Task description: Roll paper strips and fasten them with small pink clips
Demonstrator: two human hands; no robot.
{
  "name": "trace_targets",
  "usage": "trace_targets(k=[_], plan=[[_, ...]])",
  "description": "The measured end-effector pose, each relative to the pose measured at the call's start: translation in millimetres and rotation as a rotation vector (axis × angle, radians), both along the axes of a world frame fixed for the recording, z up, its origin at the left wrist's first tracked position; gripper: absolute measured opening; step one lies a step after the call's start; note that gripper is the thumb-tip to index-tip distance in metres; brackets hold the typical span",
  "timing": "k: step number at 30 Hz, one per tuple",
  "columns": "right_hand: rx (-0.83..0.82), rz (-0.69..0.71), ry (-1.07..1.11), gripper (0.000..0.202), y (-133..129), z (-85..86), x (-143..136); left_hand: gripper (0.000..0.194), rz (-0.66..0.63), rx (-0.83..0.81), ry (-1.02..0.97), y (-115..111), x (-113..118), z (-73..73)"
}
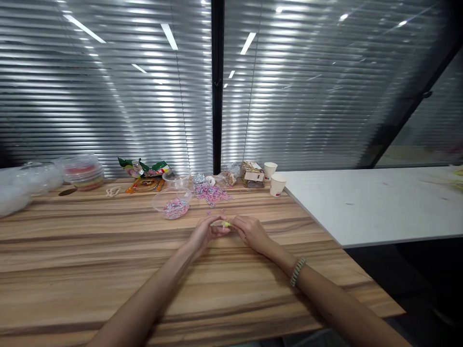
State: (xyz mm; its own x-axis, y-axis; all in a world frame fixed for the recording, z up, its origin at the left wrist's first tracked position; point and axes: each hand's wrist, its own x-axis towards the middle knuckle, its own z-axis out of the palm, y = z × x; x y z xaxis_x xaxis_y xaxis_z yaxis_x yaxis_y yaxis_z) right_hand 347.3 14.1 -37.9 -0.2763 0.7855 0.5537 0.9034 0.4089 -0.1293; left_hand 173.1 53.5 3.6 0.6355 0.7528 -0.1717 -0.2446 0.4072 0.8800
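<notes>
My left hand (pixel 205 233) is closed around a small translucent item with a yellow-green end (pixel 226 224); its exact kind is too small to make out. From the other side, the fingers of my right hand (pixel 253 233) pinch at the yellow-green end. Both hands are held together over the wooden table. Just beyond them lies a loose pile of small pink, purple and blue pieces (pixel 211 193), with a few strays nearer the hands. To the left of the pile, a clear plastic bowl (pixel 156 205) holds more such pieces (pixel 176 208).
Behind stand another clear bowl (pixel 176 179), green snack packets (pixel 155 168), a gold-coloured package (pixel 251 172) and paper cups (pixel 278 185). Stacked lidded tubs (pixel 83 172) and plastic bags (pixel 14 190) sit far left. A white table (pixel 361 202) adjoins the wooden table (pixel 90 270).
</notes>
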Motion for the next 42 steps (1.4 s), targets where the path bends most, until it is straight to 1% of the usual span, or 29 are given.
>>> trace_targets(k=[5,8,11,13,16,18,20,22,25,27,29,32,34,36,38,40,42], plan=[[-0.005,0.004,-0.009,0.037,-1,-2.2,-2,0.028,-0.043,0.076,0.012,-2,1,-5.2],[-0.037,0.043,0.035,0.038,0,-3.9,-4,0.029,-0.023,0.106,0.039,-1,1,-6.6],[-0.114,0.100,0.104,0.039,-1,-1.7,-9,0.027,0.026,0.159,0.051,1,1,-7.1],[-0.177,0.117,0.178,0.040,-3,2.6,-12,0.028,0.070,0.215,0.075,3,1,-7.6],[-0.270,0.104,0.312,0.042,-8,11.7,-18,0.034,0.185,0.266,0.102,6,2,-8.8],[-0.321,0.086,0.388,0.044,-11,17.1,-21,0.036,0.265,0.271,0.081,6,3,-9.5],[-0.339,0.075,0.446,0.044,-11,20.2,-22,0.036,0.304,0.243,0.032,6,5,-9.7],[-0.313,0.063,0.503,0.044,-11,20.5,-22,0.035,0.313,0.163,-0.053,5,6,-9.4],[-0.255,0.007,0.587,0.043,-8,18.6,-19,0.030,0.284,0.014,-0.149,7,6,-8.8],[-0.256,-0.025,0.615,0.043,-8,17.8,-17,0.028,0.261,-0.004,-0.152,8,3,-8.8],[-0.291,-0.019,0.610,0.044,-8,17.8,-16,0.031,0.225,0.077,-0.102,8,2,-9.4],[-0.341,0.023,0.587,0.044,-9,18.4,-16,0.041,0.110,0.326,0.041,4,3,-11.4],[-0.357,0.034,0.612,0.044,-11,19.2,-16,0.038,0.060,0.498,0.092,2,4,-13.8],[-0.375,0.038,0.673,0.047,-12,21.0,-18,0.031,0.085,0.615,0.130,2,6,-16.9],[-0.403,0.059,0.739,0.050,-13,23.7,-19,0.028,0.146,0.661,0.190,4,5,-20.0],[-0.420,0.070,0.799,0.052,-13,26.4,-21,0.031,0.179,0.644,0.238,8,4,-22.2],[-0.432,0.044,0.845,0.055,-11,27.8,-21,0.034,0.196,0.603,0.250,10,2,-23.0]])
